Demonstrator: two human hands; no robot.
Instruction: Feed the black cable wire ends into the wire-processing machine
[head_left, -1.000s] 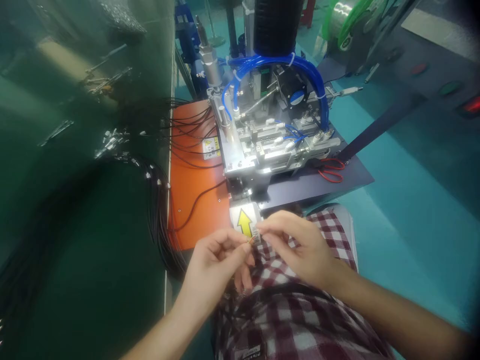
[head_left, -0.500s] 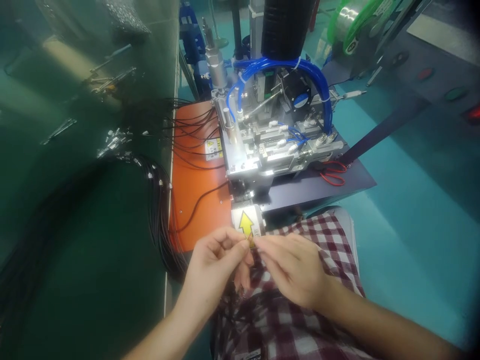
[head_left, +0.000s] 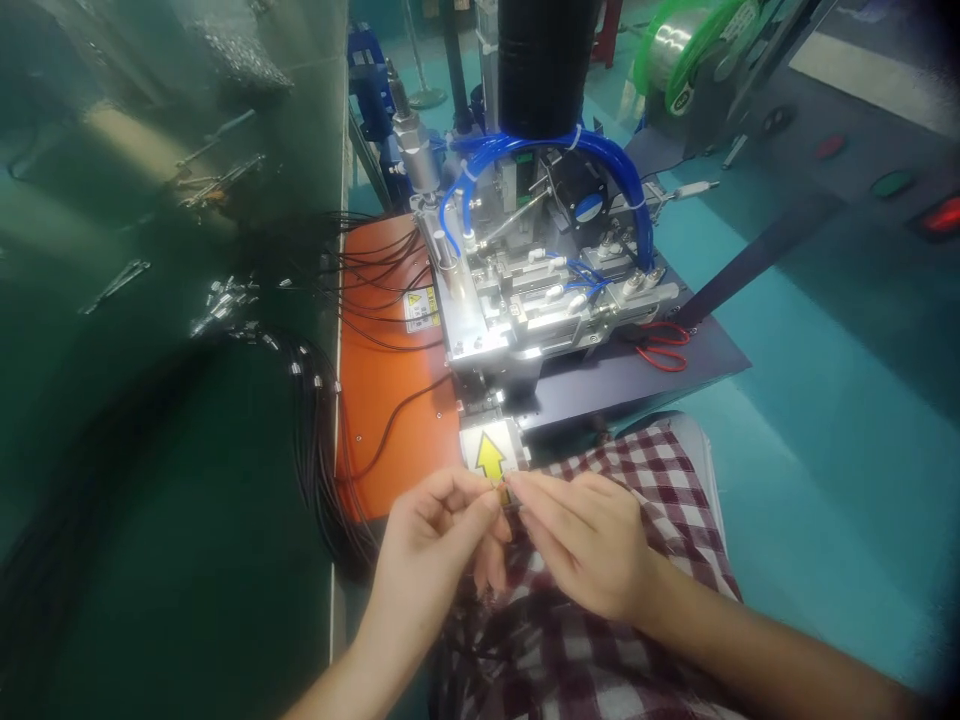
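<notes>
My left hand (head_left: pixel 442 530) is closed in a pinch, thumb against forefinger, on the fine wires at the end of a cable. Opposite it, my right hand (head_left: pixel 585 535) has its thumb and fingertips pressed together, meeting those same thin wires. The fingertips hide most of the wire end. Dark cable lengths (head_left: pixel 480 640) show dimly below my left hand, over the checked cloth on my lap. Just beyond the fingers is a white machine part with a yellow arrow (head_left: pixel 491 455).
A metal machine with blue air hoses (head_left: pixel 637 190) stands ahead on an orange plate (head_left: pixel 397 400). Bundled black cables (head_left: pixel 307 450) with metal ends drape over the green table's edge (head_left: pixel 334 600) on the left. A green wire spool (head_left: pixel 682 50) sits at the back right.
The view has shifted slightly, so the machine appears a little further left. Both hands keep their pinch at nearly the same spot, and less of the wire end shows between the fingertips.
</notes>
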